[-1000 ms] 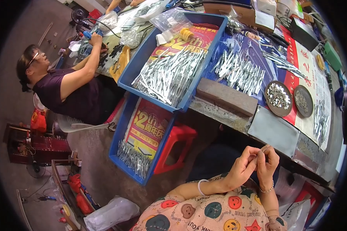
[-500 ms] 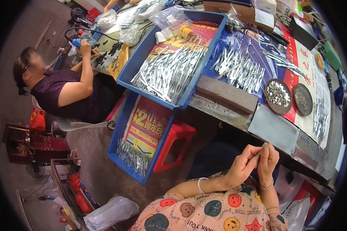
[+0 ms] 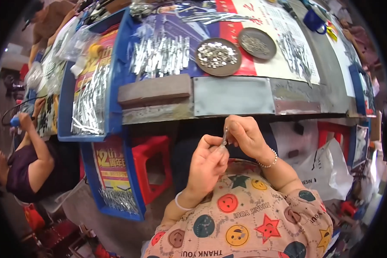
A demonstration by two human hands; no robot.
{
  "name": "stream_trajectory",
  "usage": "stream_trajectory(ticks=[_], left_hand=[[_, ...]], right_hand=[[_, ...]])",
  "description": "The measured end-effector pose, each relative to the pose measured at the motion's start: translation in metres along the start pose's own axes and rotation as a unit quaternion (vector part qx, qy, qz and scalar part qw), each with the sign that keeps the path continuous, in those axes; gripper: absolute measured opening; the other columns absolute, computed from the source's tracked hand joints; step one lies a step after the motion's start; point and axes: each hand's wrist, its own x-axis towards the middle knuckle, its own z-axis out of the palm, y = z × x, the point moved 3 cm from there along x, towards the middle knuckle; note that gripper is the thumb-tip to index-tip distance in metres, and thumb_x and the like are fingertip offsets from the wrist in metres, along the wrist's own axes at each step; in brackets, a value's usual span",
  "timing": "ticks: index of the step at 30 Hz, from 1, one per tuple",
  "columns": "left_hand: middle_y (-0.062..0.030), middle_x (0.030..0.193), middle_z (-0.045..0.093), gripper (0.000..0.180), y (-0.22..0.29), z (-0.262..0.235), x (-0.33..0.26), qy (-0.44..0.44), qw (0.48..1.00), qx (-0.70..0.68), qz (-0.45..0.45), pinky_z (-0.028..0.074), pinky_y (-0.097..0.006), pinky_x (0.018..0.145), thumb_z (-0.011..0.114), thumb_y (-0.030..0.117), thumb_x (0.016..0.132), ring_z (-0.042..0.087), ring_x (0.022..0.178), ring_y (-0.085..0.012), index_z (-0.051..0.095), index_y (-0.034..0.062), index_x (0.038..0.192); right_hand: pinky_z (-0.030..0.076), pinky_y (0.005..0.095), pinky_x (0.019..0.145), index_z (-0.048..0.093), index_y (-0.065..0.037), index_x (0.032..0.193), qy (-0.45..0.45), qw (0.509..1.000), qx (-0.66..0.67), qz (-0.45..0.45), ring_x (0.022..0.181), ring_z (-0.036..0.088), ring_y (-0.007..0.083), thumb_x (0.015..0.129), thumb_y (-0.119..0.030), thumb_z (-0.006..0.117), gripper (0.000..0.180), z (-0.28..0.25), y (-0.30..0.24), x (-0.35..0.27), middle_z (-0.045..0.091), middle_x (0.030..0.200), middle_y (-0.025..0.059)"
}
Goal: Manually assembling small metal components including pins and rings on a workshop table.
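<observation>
- Overall, the workbench spans the upper half of the view, its near edge faced with a grey metal plate and a brown block beside it.
- Left of the bench, a blue tray holds a heap of silver metal strips; a second blue tray leans below it, next to a red stool.
- At far left, another person sits with one arm raised toward the bench.
- On the benchtop, more silver strips lie spread out; just right of them stands a round dish of small shiny parts, with a second, darker dish near it.
- The left hand is curled, thumb and fingertips pinching the lower end of a small metal strip.
- The right hand is also curled, its fingertips closed on the upper part of the same strip.
- The strip sits between the two hands, below the bench edge and above the lap. Its long axis runs near upright, upper end toward the bench; finer detail is too small to tell.
</observation>
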Motion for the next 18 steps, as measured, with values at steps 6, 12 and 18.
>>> stream_trajectory(ticks=[6,12,18], left_hand=[[-0.0004,0.066,0.041,0.013,-0.005,-0.001,-0.004,-0.056,0.962,-0.178,-0.197,0.02,-0.017,0.039,0.043,0.011,0.095,0.026,0.044,-0.0034,0.05,0.0129,0.105],[0.0,0.068,0.042,0.017,-0.01,-0.005,0.004,-0.073,0.942,-0.225,-0.237,0.02,-0.016,0.039,0.043,0.012,0.095,0.027,0.043,-0.0025,0.051,0.014,0.11],[-0.0003,0.068,0.043,0.017,-0.007,-0.002,0.013,-0.058,0.945,-0.219,-0.236,0.02,-0.016,0.039,0.044,0.011,0.094,0.026,0.043,-0.0023,0.051,0.013,0.11]], right_hand=[[0.04,0.0272,0.046,0.048,-0.001,0.068,-0.123,0.992,0.035,0.016,0.048,0.05,0.0147,0.097,-0.027,0.041,0.04,-0.01,0.002,-0.007,0.05,0.055,0.0057],[0.044,0.0358,0.052,0.052,0.0,0.071,-0.11,0.989,-0.089,-0.053,0.057,0.057,0.0312,0.095,-0.02,0.043,0.033,-0.013,0.001,-0.004,0.056,0.061,0.0134],[0.044,0.0369,0.052,0.052,0.0,0.072,-0.108,0.991,-0.078,-0.034,0.058,0.056,0.0331,0.093,-0.017,0.044,0.028,-0.016,0.004,0.0,0.055,0.063,0.0151]])
